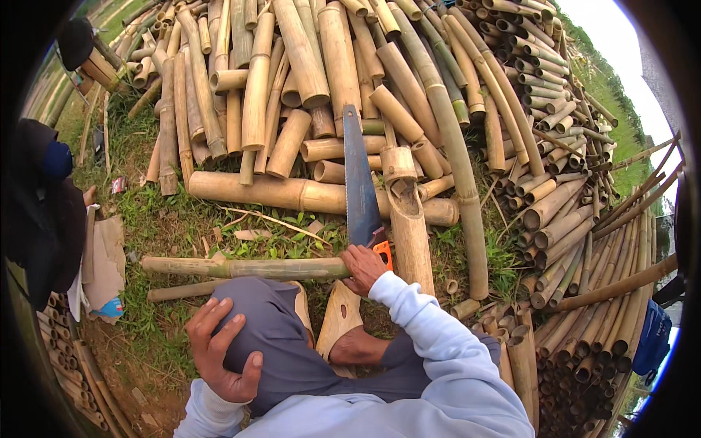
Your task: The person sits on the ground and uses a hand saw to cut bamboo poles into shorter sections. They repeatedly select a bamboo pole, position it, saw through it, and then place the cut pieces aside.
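Observation:
My right hand (365, 269) is closed round the orange and dark handle of a handsaw (361, 179). The saw's dark blade points away from me, its tip over the bamboo pile. Fingers spread, my left hand (221, 358) rests at my left knee and holds nothing. Just beyond my knees a greenish bamboo pole (285, 269) lies crosswise, its right end by my right hand. A thinner bamboo piece (186, 290) lies partly hidden behind my knee. Right of the saw stands a thick bamboo post (411, 248) with a cut-out hollow near its top.
A large pile of cut bamboo (299, 55) fills the far side, with a thick bamboo log (270, 191) crosswise at its foot. More bamboo stacks (577, 314) are at the right. Flattened cardboard (107, 252) and a dark-clothed person (47, 212) are at the left. A blue bag (652, 338) hangs far right.

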Tool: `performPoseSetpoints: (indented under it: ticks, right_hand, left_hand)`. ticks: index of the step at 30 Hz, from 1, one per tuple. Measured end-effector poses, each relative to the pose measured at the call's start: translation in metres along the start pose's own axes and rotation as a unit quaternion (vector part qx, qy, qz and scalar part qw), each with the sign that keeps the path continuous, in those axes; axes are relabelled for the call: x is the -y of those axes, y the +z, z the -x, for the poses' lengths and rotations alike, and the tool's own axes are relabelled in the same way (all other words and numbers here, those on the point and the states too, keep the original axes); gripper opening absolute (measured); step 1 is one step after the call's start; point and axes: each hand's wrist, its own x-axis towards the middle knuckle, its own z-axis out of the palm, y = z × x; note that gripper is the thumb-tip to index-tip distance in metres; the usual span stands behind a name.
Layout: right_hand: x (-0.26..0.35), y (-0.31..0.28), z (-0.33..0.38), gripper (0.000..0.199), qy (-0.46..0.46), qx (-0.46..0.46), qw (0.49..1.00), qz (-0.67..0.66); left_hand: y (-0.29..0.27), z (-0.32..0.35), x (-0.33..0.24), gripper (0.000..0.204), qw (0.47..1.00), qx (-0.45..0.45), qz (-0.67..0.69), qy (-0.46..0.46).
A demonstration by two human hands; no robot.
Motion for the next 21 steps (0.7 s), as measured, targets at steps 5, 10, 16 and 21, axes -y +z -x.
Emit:
performPoseSetpoints:
  ticks: [5, 10, 16, 21]
  right_hand:
    - [-0.003, -0.036, 0.064, 0.049, 0.137, -0.129, 0.972, -0.143]
    - [0.019, -0.039, 0.085, 0.047, 0.251, -0.269, 0.907, -0.206]
    - [-0.086, -0.228, -0.089, 0.083, 0.225, -0.513, 0.805, -0.194]
    - [0.013, -0.418, -0.198, 0.098, -0.056, -0.684, 0.727, -0.028]
  left_hand:
    - [0.009, -0.008, 0.003, 0.046, 0.999, -0.023, 0.033, -0.009]
    - [0.003, -0.008, -0.005, 0.046, 0.999, -0.035, 0.034, -0.005]
    - [0.009, -0.011, -0.005, 0.048, 0.998, -0.018, 0.060, 0.016]
    - [0.019, -0.011, 0.001, 0.051, 0.996, -0.028, 0.085, 0.012]
